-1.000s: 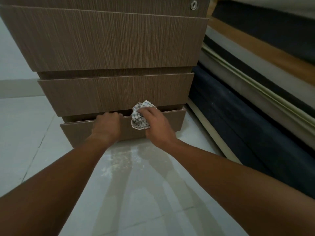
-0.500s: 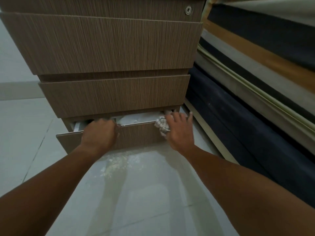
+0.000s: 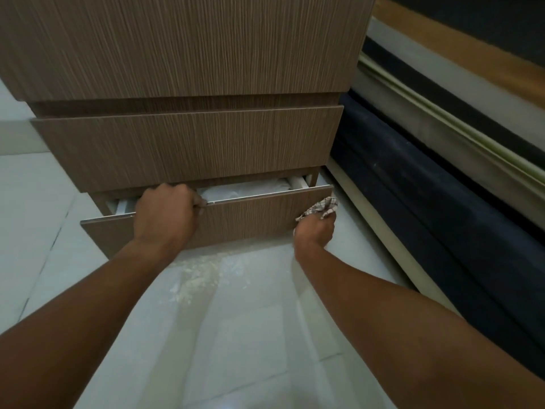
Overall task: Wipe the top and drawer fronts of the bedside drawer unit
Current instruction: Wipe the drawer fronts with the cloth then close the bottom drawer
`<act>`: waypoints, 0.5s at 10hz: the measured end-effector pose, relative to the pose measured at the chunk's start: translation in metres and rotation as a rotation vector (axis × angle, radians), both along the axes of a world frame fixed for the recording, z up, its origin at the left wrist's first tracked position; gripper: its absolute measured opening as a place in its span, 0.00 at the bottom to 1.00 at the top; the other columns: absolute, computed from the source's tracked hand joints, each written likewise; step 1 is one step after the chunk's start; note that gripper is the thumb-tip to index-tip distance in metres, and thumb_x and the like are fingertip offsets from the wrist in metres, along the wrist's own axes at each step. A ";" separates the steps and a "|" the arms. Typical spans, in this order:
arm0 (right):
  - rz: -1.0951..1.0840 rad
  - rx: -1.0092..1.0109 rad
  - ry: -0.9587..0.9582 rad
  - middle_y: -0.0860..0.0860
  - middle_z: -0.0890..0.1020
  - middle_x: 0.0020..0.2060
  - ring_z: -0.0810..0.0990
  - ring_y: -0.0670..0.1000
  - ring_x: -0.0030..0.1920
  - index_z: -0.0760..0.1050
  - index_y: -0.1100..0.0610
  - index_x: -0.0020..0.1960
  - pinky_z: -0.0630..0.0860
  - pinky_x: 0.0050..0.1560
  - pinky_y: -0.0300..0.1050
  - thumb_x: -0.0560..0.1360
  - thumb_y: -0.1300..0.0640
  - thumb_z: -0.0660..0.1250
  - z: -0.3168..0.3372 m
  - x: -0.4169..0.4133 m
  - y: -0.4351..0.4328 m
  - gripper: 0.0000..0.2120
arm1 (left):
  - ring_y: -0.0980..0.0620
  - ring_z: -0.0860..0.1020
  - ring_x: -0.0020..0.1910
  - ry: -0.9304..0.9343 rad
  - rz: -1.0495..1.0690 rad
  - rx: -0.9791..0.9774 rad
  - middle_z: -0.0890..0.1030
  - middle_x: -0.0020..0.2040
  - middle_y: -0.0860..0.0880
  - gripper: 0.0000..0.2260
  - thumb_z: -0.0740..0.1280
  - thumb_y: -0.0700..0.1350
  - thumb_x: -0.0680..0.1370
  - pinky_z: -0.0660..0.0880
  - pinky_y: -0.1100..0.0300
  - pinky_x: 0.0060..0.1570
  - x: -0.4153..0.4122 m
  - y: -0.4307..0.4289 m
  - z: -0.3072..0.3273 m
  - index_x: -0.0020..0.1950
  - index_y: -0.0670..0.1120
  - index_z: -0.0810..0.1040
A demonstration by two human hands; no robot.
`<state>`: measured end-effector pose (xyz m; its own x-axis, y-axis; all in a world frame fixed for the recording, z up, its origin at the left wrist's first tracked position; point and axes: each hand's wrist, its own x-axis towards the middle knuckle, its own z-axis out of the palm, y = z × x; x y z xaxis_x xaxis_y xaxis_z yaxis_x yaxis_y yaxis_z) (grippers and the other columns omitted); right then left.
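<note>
Under the middle drawer front (image 3: 188,146) of the wooden unit (image 3: 188,45), the bottom drawer (image 3: 250,215) stands pulled partly out, its front tilted across the view with the left end nearer the person. The left hand (image 3: 165,214) grips its top edge left of centre: the fingers (image 3: 198,200) are curled over the metal-trimmed rim and clamped on it, their tips hidden inside the drawer. Just beyond those fingers, something white (image 3: 244,188) lies in the drawer; what it is cannot be told.

At the drawer's right end the right hand (image 3: 315,230) presses a checked cloth (image 3: 321,208) against the front's right edge. Its fingers are closed around the cloth and mostly hidden behind the bunched fabric, which sticks up above the knuckles and touches the drawer's corner. Both forearms reach in from the bottom of the view over the pale tiled floor (image 3: 236,335). On the floor just below the drawer, between the two wrists, is a patch of whitish dust or residue (image 3: 203,273). To the right of the right hand, close beside the unit, runs the dark side of a bed (image 3: 427,208).
</note>
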<state>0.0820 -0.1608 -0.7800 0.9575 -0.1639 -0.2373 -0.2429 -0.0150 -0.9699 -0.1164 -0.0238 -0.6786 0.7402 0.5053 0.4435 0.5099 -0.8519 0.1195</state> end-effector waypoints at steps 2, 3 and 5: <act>0.245 0.104 0.312 0.62 0.71 0.71 0.74 0.61 0.69 0.63 0.64 0.76 0.74 0.62 0.50 0.84 0.60 0.52 -0.001 -0.038 0.028 0.21 | 0.41 0.83 0.38 -0.020 -0.014 -0.028 0.87 0.41 0.45 0.07 0.70 0.42 0.75 0.74 0.52 0.40 -0.001 -0.002 0.004 0.47 0.49 0.88; 0.417 0.088 0.361 0.62 0.73 0.70 0.75 0.61 0.68 0.65 0.65 0.74 0.74 0.61 0.49 0.85 0.59 0.53 0.017 -0.086 0.052 0.20 | 0.41 0.84 0.40 -0.056 -0.003 -0.071 0.87 0.43 0.44 0.08 0.68 0.41 0.77 0.74 0.51 0.44 -0.001 -0.006 0.007 0.50 0.47 0.87; 0.697 0.010 0.394 0.57 0.84 0.55 0.85 0.55 0.49 0.78 0.58 0.60 0.84 0.49 0.50 0.79 0.54 0.64 0.013 -0.134 0.071 0.13 | 0.38 0.82 0.50 0.041 0.052 -0.174 0.86 0.51 0.43 0.14 0.65 0.40 0.76 0.74 0.50 0.49 -0.002 -0.003 0.009 0.56 0.52 0.85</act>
